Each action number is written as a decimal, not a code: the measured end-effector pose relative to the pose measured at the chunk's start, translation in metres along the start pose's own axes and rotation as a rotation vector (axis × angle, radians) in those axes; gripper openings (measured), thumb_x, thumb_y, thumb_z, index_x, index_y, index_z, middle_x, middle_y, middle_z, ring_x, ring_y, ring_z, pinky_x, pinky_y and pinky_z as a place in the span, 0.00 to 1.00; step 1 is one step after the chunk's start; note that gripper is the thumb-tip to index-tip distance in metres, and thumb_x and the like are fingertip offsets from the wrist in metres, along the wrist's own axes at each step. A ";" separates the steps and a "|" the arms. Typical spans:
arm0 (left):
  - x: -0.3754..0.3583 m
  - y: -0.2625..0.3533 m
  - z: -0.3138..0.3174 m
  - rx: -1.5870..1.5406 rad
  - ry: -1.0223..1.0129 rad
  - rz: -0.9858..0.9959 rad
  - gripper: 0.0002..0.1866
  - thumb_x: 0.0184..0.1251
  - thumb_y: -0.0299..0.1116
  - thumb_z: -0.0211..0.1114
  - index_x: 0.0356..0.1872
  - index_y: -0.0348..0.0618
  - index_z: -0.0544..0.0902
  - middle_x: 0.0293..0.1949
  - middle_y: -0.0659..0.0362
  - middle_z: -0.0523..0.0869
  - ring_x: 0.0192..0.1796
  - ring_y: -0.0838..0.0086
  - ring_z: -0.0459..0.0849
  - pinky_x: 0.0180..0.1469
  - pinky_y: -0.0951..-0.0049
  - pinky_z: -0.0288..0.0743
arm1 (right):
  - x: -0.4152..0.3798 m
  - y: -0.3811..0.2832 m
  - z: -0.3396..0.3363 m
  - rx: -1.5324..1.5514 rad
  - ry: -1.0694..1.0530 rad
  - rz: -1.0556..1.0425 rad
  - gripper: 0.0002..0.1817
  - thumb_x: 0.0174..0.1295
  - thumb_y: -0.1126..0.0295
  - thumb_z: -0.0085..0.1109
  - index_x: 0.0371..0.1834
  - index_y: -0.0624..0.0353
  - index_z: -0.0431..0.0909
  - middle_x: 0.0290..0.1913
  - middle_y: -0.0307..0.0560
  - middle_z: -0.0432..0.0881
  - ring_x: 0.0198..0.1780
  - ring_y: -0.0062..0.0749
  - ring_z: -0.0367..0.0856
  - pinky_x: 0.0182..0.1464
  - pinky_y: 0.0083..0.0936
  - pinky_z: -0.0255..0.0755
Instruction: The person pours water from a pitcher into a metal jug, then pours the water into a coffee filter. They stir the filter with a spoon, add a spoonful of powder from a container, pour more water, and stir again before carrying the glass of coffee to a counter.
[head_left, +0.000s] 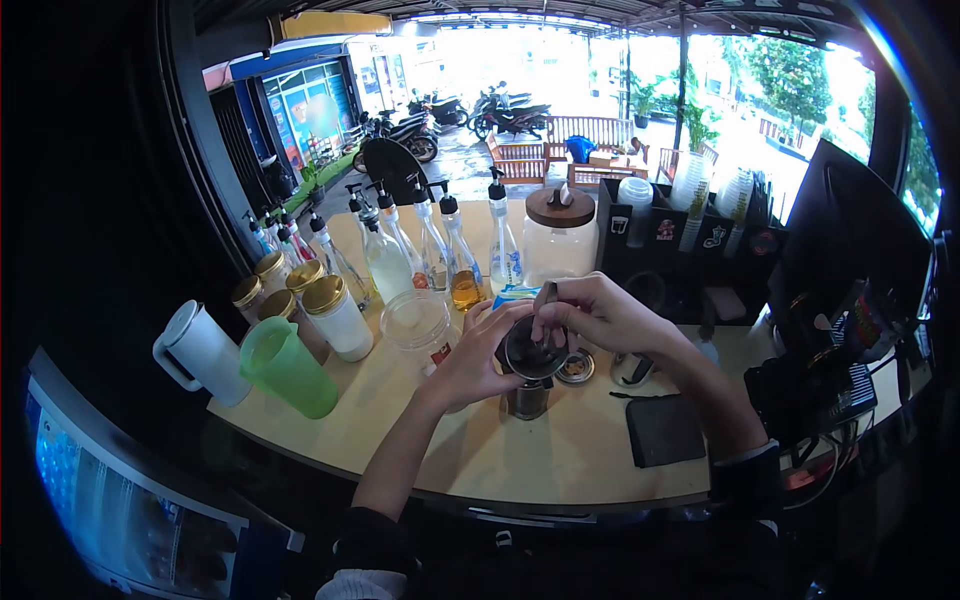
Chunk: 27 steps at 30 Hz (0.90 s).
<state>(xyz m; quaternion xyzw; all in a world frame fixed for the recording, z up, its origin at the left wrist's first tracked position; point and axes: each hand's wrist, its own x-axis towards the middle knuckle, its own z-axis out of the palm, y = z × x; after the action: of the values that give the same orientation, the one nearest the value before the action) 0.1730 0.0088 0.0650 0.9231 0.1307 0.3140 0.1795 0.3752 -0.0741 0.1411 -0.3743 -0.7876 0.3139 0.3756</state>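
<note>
Where hands (530,340) cover, cup (527,398) half-hidden.

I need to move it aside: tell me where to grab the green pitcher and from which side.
Grip the green pitcher around its body, coming from the counter's front edge. It stands upright and that side looks free; the white jug crowds its left and the gold-lidded jars stand behind. I cannot make out a handle.

You face blown-out daylight from the open shopfront ahead, while the worktop (560,450) sits evenly lit. Heavy fisheye bending and black vignetting swallow your corners; edges blur.
</note>
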 end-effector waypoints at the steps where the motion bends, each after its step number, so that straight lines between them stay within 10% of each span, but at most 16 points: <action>1: 0.000 -0.001 0.001 0.006 0.014 0.006 0.46 0.42 0.42 0.76 0.66 0.51 0.63 0.63 0.58 0.72 0.68 0.65 0.68 0.73 0.49 0.42 | 0.000 0.001 -0.001 -0.001 0.000 -0.001 0.12 0.71 0.70 0.47 0.36 0.67 0.77 0.31 0.42 0.82 0.27 0.17 0.78 0.27 0.17 0.76; 13: -0.001 0.014 0.005 0.243 0.242 -0.070 0.42 0.39 0.44 0.77 0.60 0.48 0.70 0.55 0.57 0.76 0.61 0.65 0.73 0.66 0.56 0.52 | -0.023 0.000 0.001 -0.082 0.463 -0.184 0.06 0.72 0.75 0.41 0.40 0.66 0.69 0.32 0.44 0.82 0.28 0.17 0.79 0.31 0.18 0.76; 27: 0.000 0.017 0.020 0.176 0.380 -0.110 0.40 0.37 0.39 0.78 0.57 0.47 0.70 0.51 0.59 0.78 0.56 0.66 0.77 0.61 0.61 0.57 | -0.044 0.031 0.039 -0.031 0.482 -0.133 0.09 0.74 0.71 0.39 0.41 0.66 0.68 0.31 0.46 0.79 0.34 0.22 0.82 0.37 0.19 0.78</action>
<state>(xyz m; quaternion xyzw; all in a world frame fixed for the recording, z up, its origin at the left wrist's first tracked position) 0.1873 -0.0118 0.0575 0.8509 0.2391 0.4595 0.0872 0.3732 -0.1030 0.0807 -0.3916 -0.7027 0.1781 0.5668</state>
